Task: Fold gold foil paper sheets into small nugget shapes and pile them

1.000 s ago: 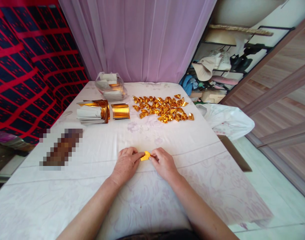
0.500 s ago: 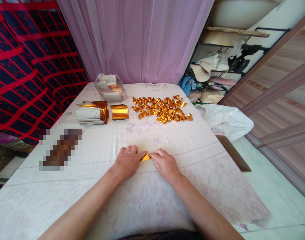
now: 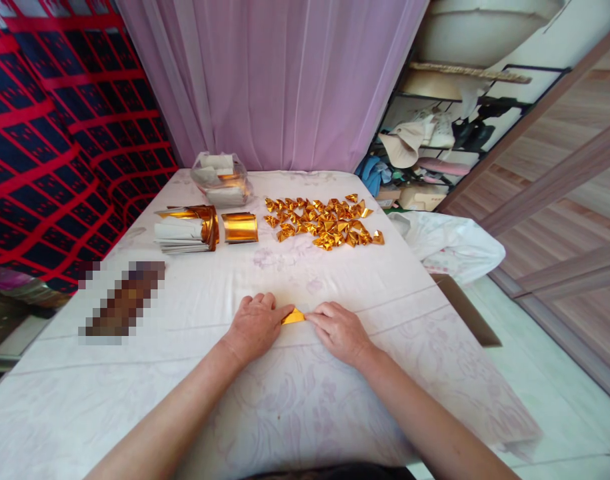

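Note:
A small piece of folded gold foil paper [image 3: 293, 317] lies flat on the cloth-covered table in front of me, its top coming to a low peak. My left hand [image 3: 256, 325] holds its left end, thumb pressed on the paper and the other fingers bent against the cloth. From the other side my right hand [image 3: 341, 331] grips the right corner with its fingertips, the fingers drawn together. Beyond my hands, many folded gold paper pieces [image 3: 329, 225] lie in a loose group. A short stack of gold sheets [image 3: 241, 227] sits left of them.
Beside that stack is a larger pile of gold-and-white sheets [image 3: 185, 230], with a clear plastic bag [image 3: 221, 179] of more sheets behind it. A blurred-out patch [image 3: 125, 300] covers something at the left. A white plastic bag [image 3: 455, 245] and a shelf rack stand off the right edge.
My right hand has shifted slightly to the right along the paper, baring more of its gold surface. My left hand stays in place; the view has tilted a little.

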Tool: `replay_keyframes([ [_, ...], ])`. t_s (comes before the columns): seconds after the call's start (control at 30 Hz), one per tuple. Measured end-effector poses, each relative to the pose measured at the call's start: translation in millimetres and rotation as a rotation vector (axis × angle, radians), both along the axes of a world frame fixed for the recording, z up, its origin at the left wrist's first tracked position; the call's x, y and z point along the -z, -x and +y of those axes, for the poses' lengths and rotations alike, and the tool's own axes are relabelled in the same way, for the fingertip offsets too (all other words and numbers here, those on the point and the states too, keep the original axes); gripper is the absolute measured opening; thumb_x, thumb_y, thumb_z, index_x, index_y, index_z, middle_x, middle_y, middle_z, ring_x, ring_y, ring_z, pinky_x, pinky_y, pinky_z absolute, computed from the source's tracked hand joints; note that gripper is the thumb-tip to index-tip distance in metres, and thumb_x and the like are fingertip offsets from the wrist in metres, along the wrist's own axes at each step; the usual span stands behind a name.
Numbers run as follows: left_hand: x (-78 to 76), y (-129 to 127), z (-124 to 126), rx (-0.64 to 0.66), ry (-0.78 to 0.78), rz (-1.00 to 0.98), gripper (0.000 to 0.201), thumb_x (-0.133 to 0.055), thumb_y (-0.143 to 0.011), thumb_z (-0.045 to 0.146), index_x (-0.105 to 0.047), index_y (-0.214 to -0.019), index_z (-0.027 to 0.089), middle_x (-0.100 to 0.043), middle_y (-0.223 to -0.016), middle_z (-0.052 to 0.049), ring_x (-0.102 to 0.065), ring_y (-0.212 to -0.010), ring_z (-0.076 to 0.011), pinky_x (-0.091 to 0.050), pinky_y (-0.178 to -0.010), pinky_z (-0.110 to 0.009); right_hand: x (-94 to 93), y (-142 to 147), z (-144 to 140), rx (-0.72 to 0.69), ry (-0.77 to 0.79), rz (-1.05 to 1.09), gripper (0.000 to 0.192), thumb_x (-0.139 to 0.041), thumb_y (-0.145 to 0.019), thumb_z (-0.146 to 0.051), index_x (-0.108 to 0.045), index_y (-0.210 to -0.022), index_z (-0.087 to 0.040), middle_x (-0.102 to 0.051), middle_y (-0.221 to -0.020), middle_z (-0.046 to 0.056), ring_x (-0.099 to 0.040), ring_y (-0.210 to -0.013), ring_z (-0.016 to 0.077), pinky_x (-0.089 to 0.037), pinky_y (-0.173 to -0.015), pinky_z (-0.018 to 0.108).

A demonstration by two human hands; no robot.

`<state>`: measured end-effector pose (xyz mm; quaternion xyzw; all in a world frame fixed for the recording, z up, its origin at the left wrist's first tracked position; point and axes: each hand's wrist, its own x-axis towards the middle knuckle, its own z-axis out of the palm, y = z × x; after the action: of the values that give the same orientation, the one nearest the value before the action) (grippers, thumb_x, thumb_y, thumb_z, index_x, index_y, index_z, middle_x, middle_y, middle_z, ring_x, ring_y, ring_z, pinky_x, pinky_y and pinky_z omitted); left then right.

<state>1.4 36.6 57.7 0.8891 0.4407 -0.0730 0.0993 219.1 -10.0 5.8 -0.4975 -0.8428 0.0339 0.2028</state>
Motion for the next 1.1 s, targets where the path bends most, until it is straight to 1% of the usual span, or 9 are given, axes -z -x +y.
replay_keyframes([
  [0.17,8.3,-3,-4,-0.044,-0.057,-0.123,0.035,-0.045,-0.095,0.038,-0.062,-0.125,0.035,-0.060,-0.101,-0.008,-0.055,-0.094,-0.0250,-0.039,-0.086,-0.041,3.0,3,0,0.064,0.035,0.099,0.025,-0.054,-0.087,-0.013,-0.071,-0.102,-0.025,-0.064,-0.087,0.003,-0.058,-0.084,0.0164,-0.045,-0.074,0.027],
  [0.27,16.8,-4,-6,-0.090,-0.081,-0.198,0.031,-0.046,-0.096,0.034,-0.067,-0.118,0.033,-0.061,-0.101,-0.007,-0.055,-0.093,-0.0239,-0.040,-0.086,-0.040,1.6,5,-3,0.081,0.042,0.097,0.025,-0.054,-0.087,-0.013,-0.071,-0.102,-0.024,-0.064,-0.087,0.003,-0.058,-0.084,0.0170,-0.045,-0.074,0.028],
  [0.4,23.1,-4,-6,-0.120,-0.097,-0.288,0.027,-0.050,-0.094,0.030,-0.067,-0.115,0.028,-0.062,-0.104,-0.007,-0.056,-0.095,-0.0230,-0.041,-0.087,-0.039,1.3,6,-4,0.084,0.044,0.110,0.024,-0.054,-0.087,-0.014,-0.070,-0.101,-0.024,-0.064,-0.087,0.003,-0.058,-0.084,0.0170,-0.045,-0.075,0.027],
  [0.57,23.6,-1,-3,-0.102,-0.058,-0.290,0.024,-0.055,-0.091,0.028,-0.066,-0.112,0.025,-0.064,-0.105,-0.006,-0.057,-0.099,-0.0234,-0.041,-0.088,-0.038,0.7,7,4,0.111,0.072,0.209,0.021,-0.053,-0.089,-0.014,-0.069,-0.098,-0.022,-0.066,-0.094,0.004,-0.061,-0.088,0.0155,-0.047,-0.079,0.026],
  [0.73,21.8,-4,0,-0.124,-0.042,-0.302,0.021,-0.058,-0.087,0.026,-0.065,-0.107,0.023,-0.065,-0.103,-0.005,-0.058,-0.098,-0.0242,-0.042,-0.086,-0.038,-2.7,9,13,0.192,0.098,0.166,0.027,-0.053,-0.085,-0.010,-0.066,-0.106,-0.021,-0.065,-0.103,0.006,-0.061,-0.097,0.0182,-0.048,-0.086,0.029],
  [0.9,17.8,-11,1,-0.155,-0.023,-0.298,0.013,-0.057,-0.084,0.020,-0.063,-0.096,0.021,-0.068,-0.093,-0.004,-0.060,-0.093,-0.0240,-0.043,-0.084,-0.038,-3.0,7,15,0.174,0.134,0.167,0.031,-0.050,-0.082,-0.004,-0.067,-0.099,-0.024,-0.065,-0.101,0.004,-0.061,-0.095,0.0172,-0.048,-0.086,0.028],
  [0.97,16.6,-13,1,-0.147,-0.012,-0.290,0.020,-0.056,-0.084,0.017,-0.062,-0.103,0.021,-0.070,-0.091,-0.004,-0.062,-0.092,-0.0238,-0.043,-0.083,-0.038,-2.2,6,14,0.171,0.142,0.187,0.031,-0.049,-0.080,-0.003,-0.067,-0.096,-0.023,-0.065,-0.099,0.004,-0.061,-0.094,0.0172,-0.048,-0.085,0.028],
  [1.03,15.5,-13,1,-0.117,-0.016,-0.289,0.032,-0.055,-0.084,0.015,-0.061,-0.116,0.021,-0.071,-0.095,-0.005,-0.063,-0.093,-0.0237,-0.044,-0.084,-0.038,-1.1,5,14,0.173,0.145,0.203,0.030,-0.049,-0.079,-0.002,-0.066,-0.094,-0.022,-0.065,-0.098,0.004,-0.061,-0.094,0.0173,-0.048,-0.085,0.029],
  [1.1,14.4,-13,1,-0.062,-0.026,-0.296,0.037,-0.053,-0.086,0.013,-0.061,-0.121,0.025,-0.071,-0.101,-0.004,-0.063,-0.094,-0.0227,-0.045,-0.085,-0.037,0.2,4,13,0.180,0.146,0.213,0.030,-0.048,-0.078,-0.002,-0.064,-0.095,-0.022,-0.065,-0.096,0.004,-0.061,-0.094,0.0177,-0.048,-0.085,0.030],
])
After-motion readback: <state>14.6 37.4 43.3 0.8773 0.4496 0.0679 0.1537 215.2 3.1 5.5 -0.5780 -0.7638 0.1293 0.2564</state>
